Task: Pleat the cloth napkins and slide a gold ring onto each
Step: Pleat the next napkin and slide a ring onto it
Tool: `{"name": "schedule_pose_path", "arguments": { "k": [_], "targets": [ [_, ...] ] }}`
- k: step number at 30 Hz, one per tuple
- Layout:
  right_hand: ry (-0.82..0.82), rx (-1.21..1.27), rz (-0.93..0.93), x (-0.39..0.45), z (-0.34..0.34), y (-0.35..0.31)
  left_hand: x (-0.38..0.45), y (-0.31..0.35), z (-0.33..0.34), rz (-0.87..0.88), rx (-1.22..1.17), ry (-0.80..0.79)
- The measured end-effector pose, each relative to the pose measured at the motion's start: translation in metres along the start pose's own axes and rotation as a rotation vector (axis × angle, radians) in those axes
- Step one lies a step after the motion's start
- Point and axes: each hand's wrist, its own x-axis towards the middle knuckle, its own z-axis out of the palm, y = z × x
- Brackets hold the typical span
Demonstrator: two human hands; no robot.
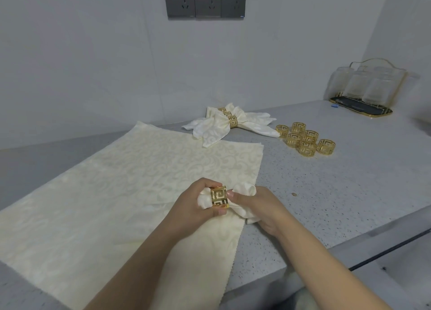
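Ring's partway onto the napkin (242,190) right now, so the trick at this stage, I'd say, is keeping the pleats bunched tight on the side that still has to feed through. The left hand (193,202) has its fingers (222,210) curled around the ring (219,196) and the short cloth end poking out past it, pinching both. The right hand (263,207) grips the bigger bunch on the other side, thumb tip pressed right against the ring's edge. Best bet is probably to hold the ring steady with the left and pull or feed the cloth with the right, little by little, so the folds don't twist or slip loose. Stop when the ring sits about mid-length, then fan both ends.

Looks-wise: the napkin is cream, shiny, with a swirly damask pattern, gathered into a soft wad between the two sets of fingers, held just above a flat cloth (130,181) of the same fabric spread under the hands on the bench (326,181). The ring is a gold band with a cut-out Greek-key pattern.

Well beyond the fingers sit finished napkins (224,125) with rings on, fanned like bows, and to their right a cluster of spare rings (303,139).
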Motion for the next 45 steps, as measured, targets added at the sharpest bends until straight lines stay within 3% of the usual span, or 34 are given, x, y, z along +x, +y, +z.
{"name": "schedule_pose_path", "arguments": {
  "k": [7,11,17,21,26,30,33,35,38,41,45],
  "targets": [
    [0.049,-0.042,0.046,0.007,0.004,0.002,0.0,-0.001,0.0,0.019,0.045,0.031],
    [0.11,0.051,0.029,0.009,0.0,0.004,0.0,-0.003,-0.016,-0.014,0.162,0.052],
    [0.136,-0.064,-0.003,0.007,0.003,0.003,0.0,-0.014,-0.023,0.029,0.327,0.02],
    [0.256,-0.262,-0.224,0.003,0.007,0.01,-0.004,-0.014,-0.025,0.055,0.524,0.051],
    [0.394,-0.738,-0.556,0.002,0.003,0.017,-0.025,-0.013,-0.028,-0.036,0.668,0.122],
    [0.295,-0.612,-0.542,-0.003,-0.002,0.015,-0.034,-0.006,-0.026,-0.102,0.65,0.26],
    [0.271,-0.953,-0.431,-0.004,-0.001,0.009,-0.036,0.002,-0.026,-0.149,0.692,0.275],
    [0.326,-1.095,-0.503,-0.001,0.002,0.007,-0.034,0.004,-0.027,-0.148,0.732,0.254],
    [0.166,-0.919,-0.618,0.008,0.009,-0.001,-0.033,0.01,-0.032,-0.222,0.69,0.151],
    [-0.104,-0.735,-0.501,0.018,0.016,-0.009,-0.033,0.017,-0.044,-0.244,0.519,0.121],
    [-0.168,-0.789,-0.455,0.023,0.021,-0.018,-0.036,0.016,-0.06,-0.335,0.323,0.165]
  ]
}}
